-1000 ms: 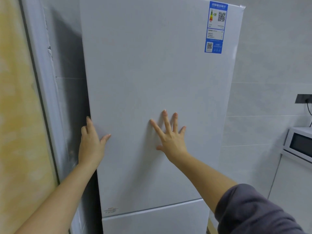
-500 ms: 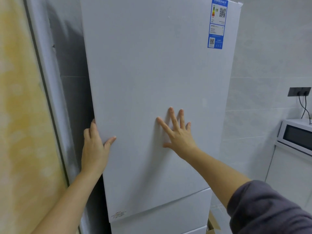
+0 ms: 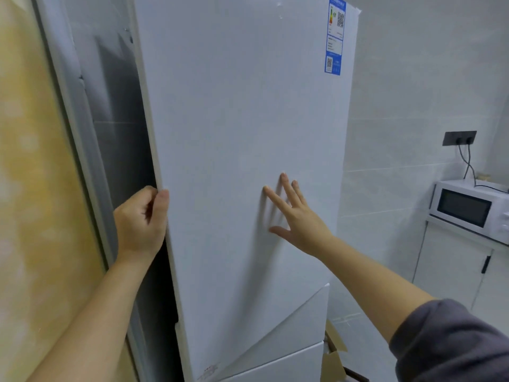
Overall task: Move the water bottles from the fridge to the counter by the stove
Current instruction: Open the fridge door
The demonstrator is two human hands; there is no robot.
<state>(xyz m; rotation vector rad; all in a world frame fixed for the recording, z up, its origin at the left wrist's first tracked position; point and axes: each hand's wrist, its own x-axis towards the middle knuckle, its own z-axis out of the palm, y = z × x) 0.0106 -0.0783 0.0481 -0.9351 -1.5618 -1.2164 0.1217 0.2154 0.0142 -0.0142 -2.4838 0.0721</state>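
White fridge door (image 3: 242, 133) stood ajar, grey-tiled room.
L hand (image 3: 140, 221) gripped its L edge; R hand (image 3: 297, 216) lay flat, fingers spread, on front. Bottles hidden by door. Microwave (image 3: 468, 208) on cabinet (image 3: 446, 271) at R.

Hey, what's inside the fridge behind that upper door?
Only a dark gap shows past the upper door, where the left hand grips its edge. The door covers the interior; no bottles visible.

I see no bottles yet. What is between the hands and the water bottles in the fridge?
The fridge's upper door, barely ajar, covers the inside. The left hand grips its left edge; the right hand, fingers straight, is at its front.
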